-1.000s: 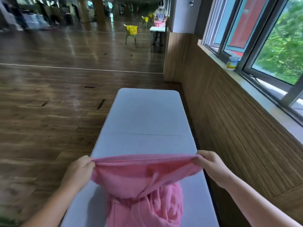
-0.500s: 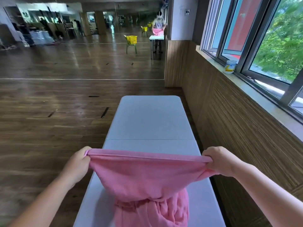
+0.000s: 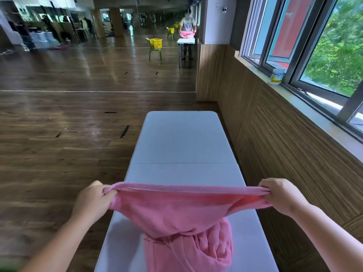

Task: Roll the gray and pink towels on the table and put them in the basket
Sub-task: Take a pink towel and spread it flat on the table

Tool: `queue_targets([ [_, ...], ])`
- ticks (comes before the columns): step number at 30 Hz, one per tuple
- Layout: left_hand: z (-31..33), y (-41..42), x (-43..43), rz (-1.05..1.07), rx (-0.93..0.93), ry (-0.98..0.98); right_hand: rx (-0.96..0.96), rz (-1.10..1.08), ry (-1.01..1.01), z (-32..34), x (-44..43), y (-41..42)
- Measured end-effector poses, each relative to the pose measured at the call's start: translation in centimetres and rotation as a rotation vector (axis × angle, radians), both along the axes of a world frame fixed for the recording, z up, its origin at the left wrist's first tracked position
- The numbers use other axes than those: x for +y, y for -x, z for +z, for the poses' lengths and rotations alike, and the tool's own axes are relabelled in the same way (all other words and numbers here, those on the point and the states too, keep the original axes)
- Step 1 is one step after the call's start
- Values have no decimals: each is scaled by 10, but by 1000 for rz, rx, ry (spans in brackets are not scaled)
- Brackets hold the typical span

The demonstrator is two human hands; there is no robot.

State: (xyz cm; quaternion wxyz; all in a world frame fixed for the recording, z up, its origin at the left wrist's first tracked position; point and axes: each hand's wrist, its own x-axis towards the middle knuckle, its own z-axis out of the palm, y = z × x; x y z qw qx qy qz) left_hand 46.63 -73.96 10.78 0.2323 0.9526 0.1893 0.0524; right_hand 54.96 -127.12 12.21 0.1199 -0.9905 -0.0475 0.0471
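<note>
The pink towel [image 3: 176, 211] hangs stretched between my two hands above the near end of the white table [image 3: 182, 138]. My left hand [image 3: 92, 201] grips its left top corner and my right hand [image 3: 279, 195] grips the right top corner. The top edge is pulled taut. The lower part of the towel bunches in a heap on the table below. No gray towel shows in this view.
A wood-panelled wall with a window sill runs close along the table's right side; a white tub [image 3: 276, 76] stands on the sill. Wooden floor lies to the left. Far ahead is a mirror showing a yellow basket [image 3: 156, 43] on a green chair beside a table.
My hands have drawn farther apart and lifted, so the towel's top edge went from slack to taut. The view has tilted upward a little.
</note>
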Motion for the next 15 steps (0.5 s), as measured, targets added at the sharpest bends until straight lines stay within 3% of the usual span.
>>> queue_targets([
  [4, 5, 0, -14, -10, 120, 21, 89, -24, -40, -4, 5, -2],
  [9, -47, 19, -58, -181, 444, 150, 441, 24, -97, -57, 45, 29],
  [13, -106, 37, -110, -238, 431, 370, 602, 102, -150, -104, 93, 56],
  [15, -104, 37, -142, -245, 425, 545, 666, 133, -205, -124, 110, 58],
])
